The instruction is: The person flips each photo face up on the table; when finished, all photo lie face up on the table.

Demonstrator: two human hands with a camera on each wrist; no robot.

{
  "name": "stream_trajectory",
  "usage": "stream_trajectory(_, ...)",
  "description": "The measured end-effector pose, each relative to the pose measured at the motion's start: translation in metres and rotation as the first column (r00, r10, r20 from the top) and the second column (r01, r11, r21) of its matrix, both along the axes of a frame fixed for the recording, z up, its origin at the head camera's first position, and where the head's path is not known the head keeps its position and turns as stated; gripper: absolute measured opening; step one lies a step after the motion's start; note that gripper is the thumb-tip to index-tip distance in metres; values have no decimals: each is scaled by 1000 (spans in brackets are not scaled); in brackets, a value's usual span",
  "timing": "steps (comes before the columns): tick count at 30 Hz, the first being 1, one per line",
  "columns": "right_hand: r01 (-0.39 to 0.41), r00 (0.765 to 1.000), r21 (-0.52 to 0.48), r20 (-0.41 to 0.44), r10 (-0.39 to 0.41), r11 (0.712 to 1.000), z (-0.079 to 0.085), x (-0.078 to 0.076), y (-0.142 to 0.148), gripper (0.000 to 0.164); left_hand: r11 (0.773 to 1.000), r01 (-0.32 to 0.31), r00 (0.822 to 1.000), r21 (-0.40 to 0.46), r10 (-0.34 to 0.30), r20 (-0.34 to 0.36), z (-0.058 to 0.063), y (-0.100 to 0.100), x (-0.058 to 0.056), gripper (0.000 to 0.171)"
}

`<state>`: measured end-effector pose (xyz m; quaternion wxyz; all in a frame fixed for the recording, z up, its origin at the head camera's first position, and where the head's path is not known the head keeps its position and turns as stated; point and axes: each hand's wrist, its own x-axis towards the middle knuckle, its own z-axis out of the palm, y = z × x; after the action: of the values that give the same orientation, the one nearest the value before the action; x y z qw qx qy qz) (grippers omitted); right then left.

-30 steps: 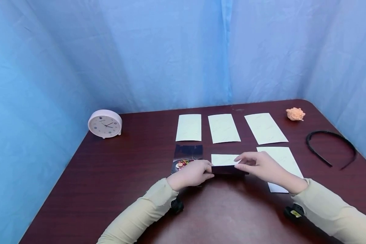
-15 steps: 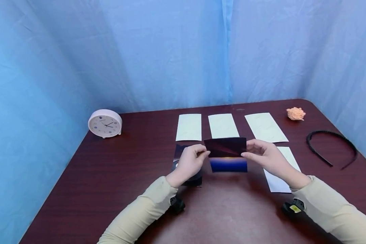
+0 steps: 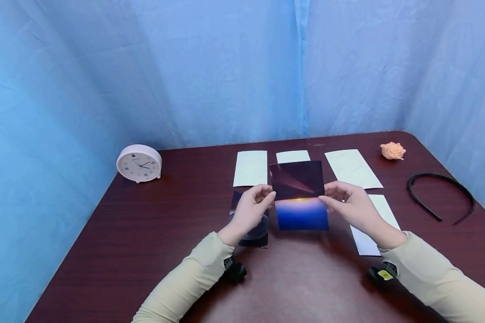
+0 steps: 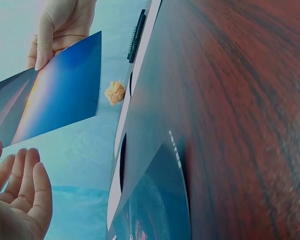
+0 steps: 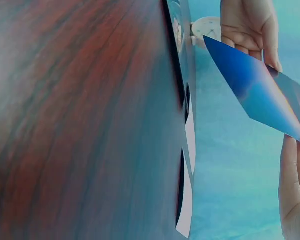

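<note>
A photo card [image 3: 301,213] with a dark upper half, a bright horizon line and a blue lower half is held up off the table, picture side toward the head camera. My left hand [image 3: 251,210] pinches its left edge between thumb and fingers. At the opposite edge, my right hand [image 3: 353,207] pinches it the same way. Both wrist views show the card [image 4: 70,92] raised above the tabletop. Below my left hand lies a dark picture card [image 3: 255,240], face up and partly covered by that hand. A white card [image 3: 368,240] lies face down under my right forearm.
Three white cards lie in a back row: left [image 3: 250,168], middle [image 3: 293,156], partly hidden, and right [image 3: 352,168]. A round clock [image 3: 139,163] stands at the back left. An orange flower-like ornament [image 3: 392,151] and a black headband [image 3: 440,177] lie at the right.
Both hands have lifted the card from the table and tilted it upright, so its picture now shows where its white back showed before.
</note>
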<state>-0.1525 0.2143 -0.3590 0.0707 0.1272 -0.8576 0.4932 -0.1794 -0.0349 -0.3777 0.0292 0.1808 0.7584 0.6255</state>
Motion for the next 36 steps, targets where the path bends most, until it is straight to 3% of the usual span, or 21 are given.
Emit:
stream_trajectory(5,33,997,-182,76,-20,983,-2,-1,-6,28,999,-36,997,39,33,70,0,3,1,27)
stream_trajectory(9,82,990,-348,137,-36,934,-5,-2,-10,18,996,-63,996,67,58,67,-4,5,3,27)
stream_trajectory(13,138,979,-555,200,-30,820,-8,-3,-17,16,989,-102,994,111,96,55,-7,9,4,26)
stream_trajectory(16,194,971,-650,232,-51,735,-9,-5,-24,16,974,-125,990,191,110,85,-8,15,5,27)
stream_trajectory(24,327,945,-756,278,-174,567,-4,-8,-48,18,889,-198,969,413,114,218,-2,29,5,28)
stream_trajectory(27,348,937,-769,282,-205,536,-4,-9,-57,19,870,-227,963,437,134,233,-1,33,5,22)
stream_trajectory(36,335,942,-784,268,-202,522,-4,-10,-70,18,804,-301,949,512,199,246,0,38,6,20)
